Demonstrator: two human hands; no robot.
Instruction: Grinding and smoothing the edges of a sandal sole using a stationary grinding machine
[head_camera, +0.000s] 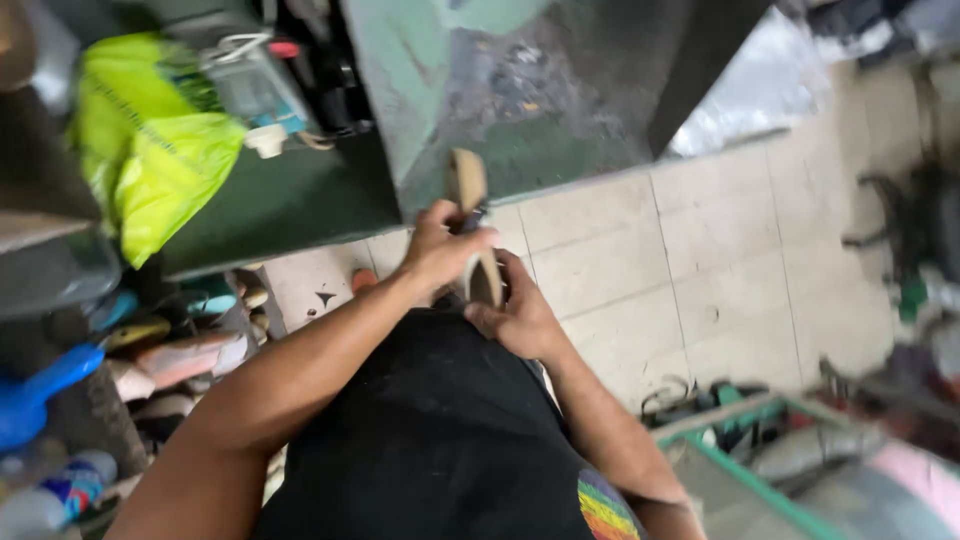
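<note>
My left hand (440, 245) and my right hand (515, 315) both grip a tan shoe sole (468, 185), held upright in front of my black apron (440, 440). The left hand clasps its middle and also pinches a small dark tool against it; what the tool is cannot be told. The right hand holds the sole's lower end. The sole's upper tip stands in front of a green metal machine body (520, 90).
A yellow-green plastic bag (150, 150) lies on a dark shelf at the left. Shoe parts and soles (180, 355) pile below it, with a blue plastic object (40, 390). Beige floor tiles (720, 260) spread right. A green metal frame (740, 470) stands at the lower right.
</note>
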